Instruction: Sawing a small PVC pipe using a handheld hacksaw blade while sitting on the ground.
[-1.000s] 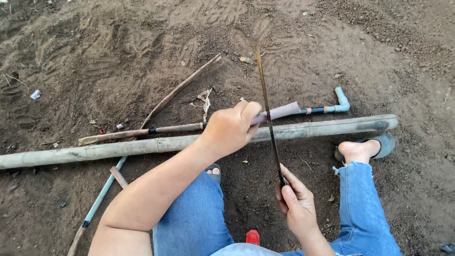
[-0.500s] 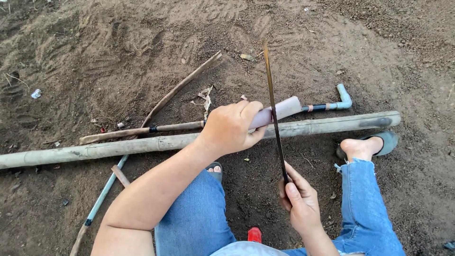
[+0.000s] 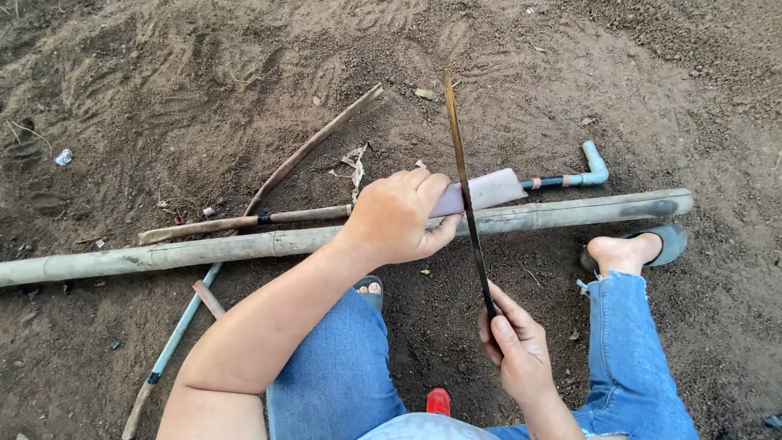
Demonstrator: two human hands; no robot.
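My left hand (image 3: 403,216) grips a pale purple-grey pipe piece (image 3: 487,191), pressing it against a long bamboo pole (image 3: 244,244) that lies across the dirt. My right hand (image 3: 513,342) holds the near end of a thin dark saw blade (image 3: 464,187). The blade runs away from me and crosses the pipe piece just right of my left fingers. My knees in blue jeans are below, and my right foot in a grey sandal (image 3: 672,240) rests by the pole's right end.
A blue pipe with an elbow fitting (image 3: 590,167) lies beyond the pole at the right. A curved brown stick (image 3: 314,147) and a straight one (image 3: 244,222) lie at the left, a thin blue pipe (image 3: 175,342) runs toward me, and a red object (image 3: 438,401) sits between my legs.
The saw blade has slid forward, away from me, across the pipe piece, with my right hand following. My left hand has kept its grip.
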